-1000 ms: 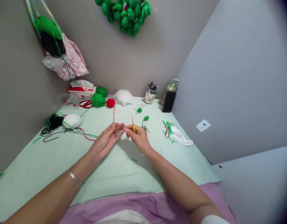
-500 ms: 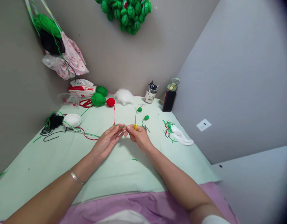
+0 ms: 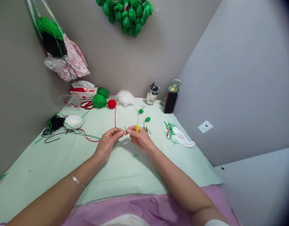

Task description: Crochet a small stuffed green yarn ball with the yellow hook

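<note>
My left hand (image 3: 109, 142) and my right hand (image 3: 141, 138) meet over the middle of a pale green table (image 3: 111, 169). The left fingers pinch a green yarn strand (image 3: 93, 137) that trails off to the left across the table. A crochet hook (image 3: 137, 124) with a yellow grip stands upright in my closed right hand, metal tip pointing up. The fingertips of both hands nearly touch. A silver bangle (image 3: 77, 181) sits on my left wrist.
Green yarn balls (image 3: 99, 100), a red ball (image 3: 111, 103), white stuffing (image 3: 125, 98), a tissue box (image 3: 83, 90), a jar (image 3: 151, 96), a bottle (image 3: 172, 89) and a dark phone (image 3: 170, 102) line the back. Black yarn (image 3: 54, 124), a white ball (image 3: 73, 121) and yarn scraps (image 3: 170, 129) lie around.
My left fingers have curled from stretched out into a pinch on the green strand. The hook in my right hand has tipped upright and shifted slightly right.
</note>
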